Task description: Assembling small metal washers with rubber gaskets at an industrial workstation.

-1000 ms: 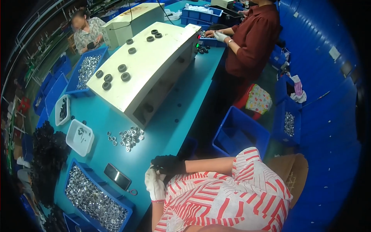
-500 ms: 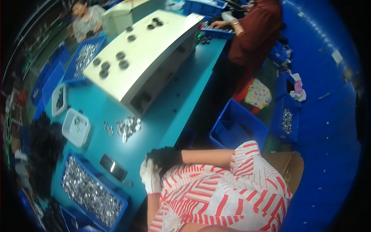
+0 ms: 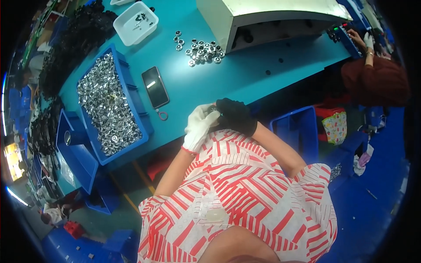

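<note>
Both of my hands meet at the table's near edge, in front of my striped top. My left hand (image 3: 199,126), in a white knitted glove, has its thumb and fingers pinched round a small dark and silvery round part (image 3: 213,109). My right hand (image 3: 238,116), in a black glove, is curled against the same part from the other side. The gloves cover most of it. Beyond my hands lies a loose cluster of shiny metal round parts (image 3: 204,52) with dark centres. To the left a blue bin (image 3: 130,90) is heaped with similar shiny parts (image 3: 107,105).
A phone (image 3: 155,87) with a pink ring (image 3: 162,115) lies between bin and hands. A white tray (image 3: 127,37) holds small dark pieces. A cream hooded machine (image 3: 280,12) stands at the back. A blue crate (image 3: 302,136) sits right; a co-worker in dark red (image 3: 377,81) works beyond.
My view has swung round to the right and dropped closer, so the table appears turned and the machine sits farther up. Both hands stay together at the table edge, and the small part now shows between them.
</note>
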The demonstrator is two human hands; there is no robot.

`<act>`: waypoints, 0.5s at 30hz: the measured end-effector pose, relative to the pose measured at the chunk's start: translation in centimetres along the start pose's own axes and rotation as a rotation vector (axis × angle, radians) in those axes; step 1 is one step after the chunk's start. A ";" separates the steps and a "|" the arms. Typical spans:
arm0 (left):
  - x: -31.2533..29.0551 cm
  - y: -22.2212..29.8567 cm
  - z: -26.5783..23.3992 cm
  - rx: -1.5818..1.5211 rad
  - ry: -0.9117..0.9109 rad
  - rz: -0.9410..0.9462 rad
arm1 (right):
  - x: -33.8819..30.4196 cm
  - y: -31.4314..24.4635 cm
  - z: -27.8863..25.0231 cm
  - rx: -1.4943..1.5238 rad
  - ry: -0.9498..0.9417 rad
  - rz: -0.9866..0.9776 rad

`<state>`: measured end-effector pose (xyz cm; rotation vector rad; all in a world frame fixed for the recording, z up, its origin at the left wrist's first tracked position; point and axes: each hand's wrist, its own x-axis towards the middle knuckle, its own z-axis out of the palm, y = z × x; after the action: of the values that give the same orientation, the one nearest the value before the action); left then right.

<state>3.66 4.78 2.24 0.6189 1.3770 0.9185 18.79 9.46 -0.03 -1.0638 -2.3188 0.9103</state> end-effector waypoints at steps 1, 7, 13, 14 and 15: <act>-0.1 -0.1 -0.2 -0.045 -0.013 0.008 | 0.1 -0.2 0.0 0.028 -0.005 0.023; -0.8 -1.1 -1.3 -0.047 0.073 -0.008 | 0.6 -0.8 0.6 0.003 -0.174 -0.012; -1.0 -1.4 -1.6 -0.019 0.118 -0.013 | 0.4 -1.2 0.9 -0.027 -0.143 -0.054; -0.7 -1.5 -2.1 -0.063 0.054 -0.032 | 0.4 -1.2 0.9 -0.027 -0.145 -0.056; -0.5 -1.5 -2.3 -0.107 -0.011 -0.050 | 0.3 -1.1 1.1 0.006 -0.142 -0.019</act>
<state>1.72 3.21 0.95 0.5050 1.3189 0.9405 17.39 8.75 0.06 -1.0030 -2.4350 1.0145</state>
